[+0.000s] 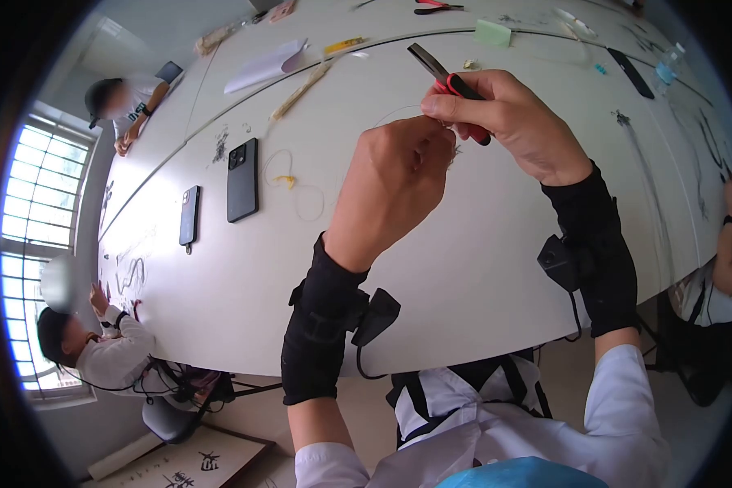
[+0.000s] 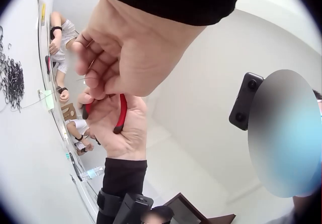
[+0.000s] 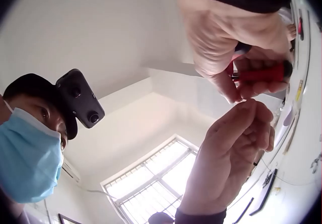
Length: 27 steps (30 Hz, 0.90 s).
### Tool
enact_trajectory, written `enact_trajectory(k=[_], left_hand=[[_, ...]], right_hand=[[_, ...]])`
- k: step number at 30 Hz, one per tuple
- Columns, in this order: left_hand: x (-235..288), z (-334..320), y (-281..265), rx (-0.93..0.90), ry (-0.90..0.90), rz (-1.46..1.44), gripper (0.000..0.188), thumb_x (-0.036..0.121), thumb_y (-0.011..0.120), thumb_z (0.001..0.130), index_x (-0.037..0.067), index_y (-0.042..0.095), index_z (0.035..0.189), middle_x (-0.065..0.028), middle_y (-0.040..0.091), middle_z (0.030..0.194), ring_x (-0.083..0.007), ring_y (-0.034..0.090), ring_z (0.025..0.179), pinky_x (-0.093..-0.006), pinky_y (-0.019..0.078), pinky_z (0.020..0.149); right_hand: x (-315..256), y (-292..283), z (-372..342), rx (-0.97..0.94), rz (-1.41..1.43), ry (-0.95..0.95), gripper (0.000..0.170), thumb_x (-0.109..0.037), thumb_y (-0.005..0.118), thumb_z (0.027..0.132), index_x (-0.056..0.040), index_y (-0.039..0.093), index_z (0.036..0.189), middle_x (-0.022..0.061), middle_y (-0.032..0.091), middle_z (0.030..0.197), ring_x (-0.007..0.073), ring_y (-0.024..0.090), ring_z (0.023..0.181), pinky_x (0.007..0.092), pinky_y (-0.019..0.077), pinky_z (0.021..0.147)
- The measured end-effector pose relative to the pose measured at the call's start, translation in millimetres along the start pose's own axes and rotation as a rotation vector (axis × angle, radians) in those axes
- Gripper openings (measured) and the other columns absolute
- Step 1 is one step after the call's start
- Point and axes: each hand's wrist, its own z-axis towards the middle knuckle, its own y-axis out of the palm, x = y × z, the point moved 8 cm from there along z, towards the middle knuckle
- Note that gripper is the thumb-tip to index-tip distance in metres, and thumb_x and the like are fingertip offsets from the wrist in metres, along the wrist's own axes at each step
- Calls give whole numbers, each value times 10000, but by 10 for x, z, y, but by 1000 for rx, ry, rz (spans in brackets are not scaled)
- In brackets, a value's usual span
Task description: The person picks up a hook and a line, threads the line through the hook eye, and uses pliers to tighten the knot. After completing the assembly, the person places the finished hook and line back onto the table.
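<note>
Red-and-black-handled pliers lie in my right hand, its fingers curled round the handles. Their metal nose points up and away from the hands in the head view. My left hand has thumb and fingertips pinched together on a fine wire, whose thin curve rises beside the knuckles. Both hands meet over the table, fingertips right against each other. What lies between the fingertips is mostly hidden. In the right wrist view, a red handle of the pliers shows across the right fingers.
On the white table lie a large dark phone, a smaller phone and a loop of thin cord with a yellow piece. Small dark links form a pile. Another person sits at the left edge.
</note>
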Motion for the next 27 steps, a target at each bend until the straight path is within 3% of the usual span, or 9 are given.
enact_trajectory(k=[5, 9, 12, 19, 22, 25, 26, 27], left_hand=[[-104, 9, 17, -15, -51, -28, 200, 99, 543, 928, -44, 676, 884, -96, 641, 702, -118, 517, 595, -287, 421, 561], [-116, -10, 53, -69, -110, -29, 203, 106, 549, 925, -47, 676, 885, -87, 629, 690, -117, 519, 596, -282, 428, 568], [-160, -29, 100, -147, -146, 13, 197, 110, 560, 924, -43, 679, 890, -75, 618, 679, -115, 518, 595, -276, 434, 575], [-159, -66, 266, -298, -127, 18, 188, 86, 553, 930, -17, 703, 881, -57, 631, 680, -128, 556, 592, -287, 468, 587], [-111, -85, 270, -369, -118, 128, 164, 92, 586, 943, -3, 719, 966, -77, 681, 762, -138, 631, 675, -294, 519, 663], [9, 7, 3, -3, 149, 109, 201, 126, 631, 963, 1, 704, 1103, -100, 715, 873, -140, 677, 790, -304, 548, 755], [-90, 36, -86, 40, 42, 17, 280, 164, 665, 976, -17, 667, 1189, -110, 723, 953, -152, 692, 879, -312, 555, 825], [-76, 60, -165, 110, 27, -94, 286, 168, 669, 978, -32, 668, 1182, -109, 723, 958, -158, 688, 866, -309, 553, 814]], right_hand=[[28, -12, -23, 48, 238, 34, 302, -343, 699, 930, -43, 704, 889, -10, 612, 790, 69, 527, 685, 226, 424, 677], [95, -50, 30, -44, 465, 39, 306, -302, 664, 962, -17, 696, 1068, -19, 625, 855, 81, 567, 736, 241, 472, 721], [80, -239, 48, 43, 546, -3, 283, -269, 654, 975, -10, 652, 1089, -22, 574, 869, 76, 513, 725, 248, 450, 730], [68, -401, 13, 166, 353, -23, 275, -286, 663, 970, -22, 661, 1047, -39, 540, 817, 68, 489, 706, 243, 418, 709], [68, -407, 29, 158, 279, -52, 274, -316, 682, 952, -44, 659, 976, -46, 515, 767, 66, 459, 690, 240, 385, 677], [1, -385, -15, 194, 118, -55, 280, -343, 697, 933, -66, 654, 923, -50, 483, 721, 64, 428, 666, 242, 348, 640], [-42, -335, -53, 177, 69, -48, 281, -348, 700, 927, -70, 656, 916, -52, 477, 712, 64, 424, 660, 242, 339, 633], [-128, -260, -105, 159, 21, -42, 282, -353, 703, 922, -75, 659, 909, -53, 472, 704, 63, 420, 654, 242, 330, 626]])
